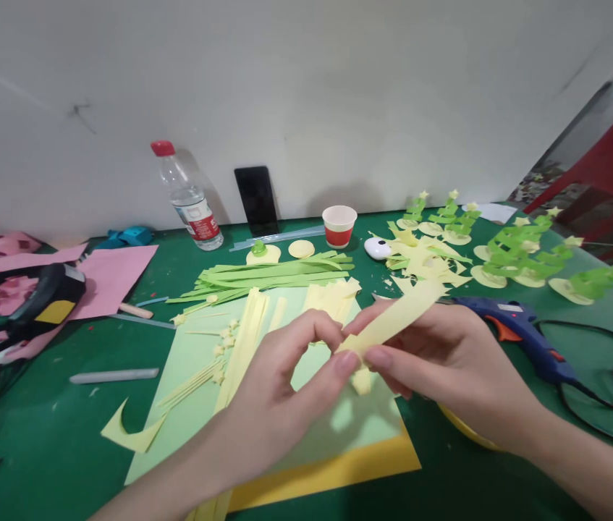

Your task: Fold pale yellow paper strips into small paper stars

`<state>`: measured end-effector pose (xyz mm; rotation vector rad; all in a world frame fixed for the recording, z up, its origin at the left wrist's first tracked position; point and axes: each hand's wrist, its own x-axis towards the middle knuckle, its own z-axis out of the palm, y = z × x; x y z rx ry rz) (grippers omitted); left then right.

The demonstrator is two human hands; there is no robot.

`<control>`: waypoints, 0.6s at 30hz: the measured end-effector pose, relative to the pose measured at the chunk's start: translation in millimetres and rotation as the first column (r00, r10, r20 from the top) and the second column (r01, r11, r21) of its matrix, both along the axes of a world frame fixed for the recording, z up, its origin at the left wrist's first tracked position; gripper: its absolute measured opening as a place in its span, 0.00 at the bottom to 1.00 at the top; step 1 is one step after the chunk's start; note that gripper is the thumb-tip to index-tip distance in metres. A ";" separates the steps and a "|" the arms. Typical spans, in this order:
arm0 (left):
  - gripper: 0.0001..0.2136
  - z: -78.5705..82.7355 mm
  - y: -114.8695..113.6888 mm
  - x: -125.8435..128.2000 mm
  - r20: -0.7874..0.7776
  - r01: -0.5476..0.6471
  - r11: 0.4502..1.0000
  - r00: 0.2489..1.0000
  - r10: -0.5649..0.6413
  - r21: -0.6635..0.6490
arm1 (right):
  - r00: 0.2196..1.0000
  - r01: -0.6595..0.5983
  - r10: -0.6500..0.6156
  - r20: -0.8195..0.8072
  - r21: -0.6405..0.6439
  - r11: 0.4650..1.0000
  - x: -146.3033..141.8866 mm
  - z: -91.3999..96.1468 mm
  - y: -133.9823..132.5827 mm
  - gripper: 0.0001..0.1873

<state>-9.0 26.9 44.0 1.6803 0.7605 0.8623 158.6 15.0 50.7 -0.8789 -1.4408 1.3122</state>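
A pale yellow paper strip (401,317) is pinched between both hands over the light green sheet (306,434). My left hand (295,369) grips its lower end, where the paper looks folded and a short end hangs down. The thumb and fingers of my right hand (436,354) close on the strip just beside, its long end pointing up to the right. Under my hands lie long yellow paper strips (244,340), thin strips (193,383) and several small paper stars (224,344). Beyond them is a pile of green paper strips (278,277).
Green spiral paper pieces with stars (523,242) stand at the right, near a blue glue gun (523,333) and its cord. Yellow scraps (425,260), a paper cup (339,228), a phone (257,202) and a bottle (192,206) stand along the wall. Pink paper (116,278) lies left.
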 end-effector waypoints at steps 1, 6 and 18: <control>0.09 -0.2 -0.1 0.0 -0.015 0.004 1.000 1.000 -0.003 0.027 | 1.000 -0.005 0.004 -0.026 -0.012 1.000 0.0 0.3 -0.3 0.08; 0.09 -0.9 -0.5 -0.1 -0.107 -0.055 0.967 0.991 0.084 0.247 | 0.998 0.036 -0.040 -0.038 -0.097 0.995 -0.7 1.5 -2.5 0.07; 0.10 -0.3 -0.4 -1.0 -0.184 -0.077 0.898 0.968 0.171 0.434 | 0.994 0.108 -0.099 0.053 -0.223 0.969 -0.4 0.9 1.3 0.07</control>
